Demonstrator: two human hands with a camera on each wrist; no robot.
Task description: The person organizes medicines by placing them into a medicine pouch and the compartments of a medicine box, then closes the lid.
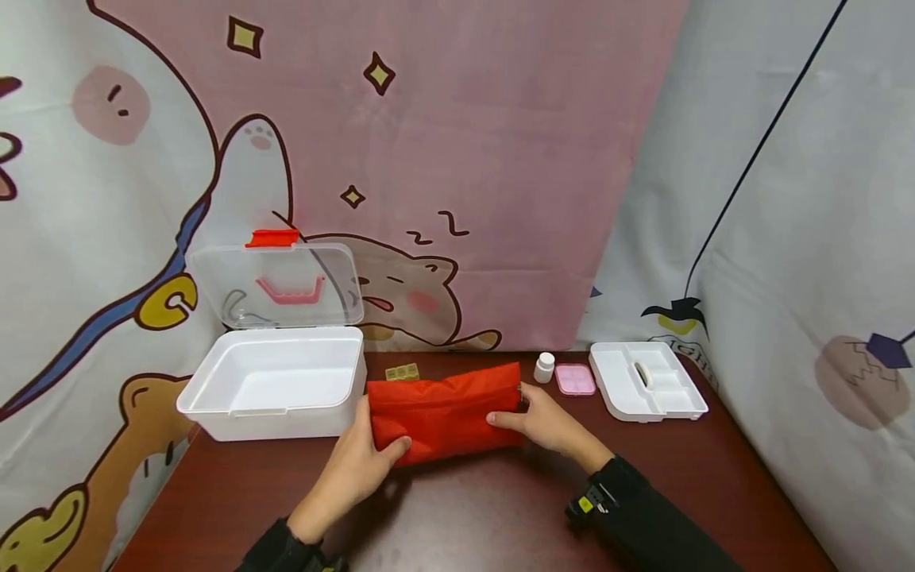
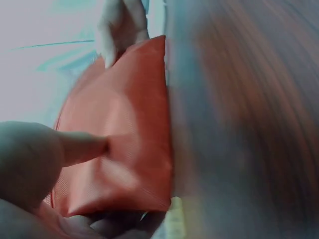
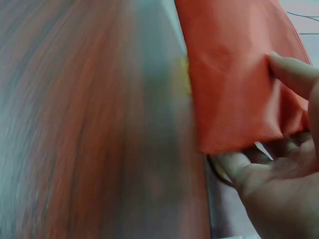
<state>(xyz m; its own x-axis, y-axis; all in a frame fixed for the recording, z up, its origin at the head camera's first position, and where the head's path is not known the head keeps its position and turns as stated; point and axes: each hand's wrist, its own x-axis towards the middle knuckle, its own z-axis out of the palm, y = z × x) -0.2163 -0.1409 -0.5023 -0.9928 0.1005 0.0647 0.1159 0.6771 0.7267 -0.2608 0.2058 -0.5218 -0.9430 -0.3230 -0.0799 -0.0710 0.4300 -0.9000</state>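
A red zippered fabric pouch (image 1: 450, 413) is held up just above the table between both hands. My left hand (image 1: 360, 469) grips its left end, thumb on the front face and the other fingers behind. At the opposite end my right hand (image 1: 546, 421) pinches the pouch, thumb in front and fingers at the back. The left wrist view shows the left thumb (image 2: 82, 147) pressing into the red fabric (image 2: 134, 114). Over in the right wrist view, the right fingers (image 3: 249, 174) curl beneath the pouch's edge. What the pouch contains is hidden.
On the left stands a white box (image 1: 272, 389), its clear lid (image 1: 279, 286) raised. A small yellow block-like item (image 1: 403, 372) lies behind the pouch. To the right are a white bottle (image 1: 544, 368), a pink case (image 1: 575, 380) and a white compartment tray (image 1: 615, 405) on the brown table (image 1: 457, 524).
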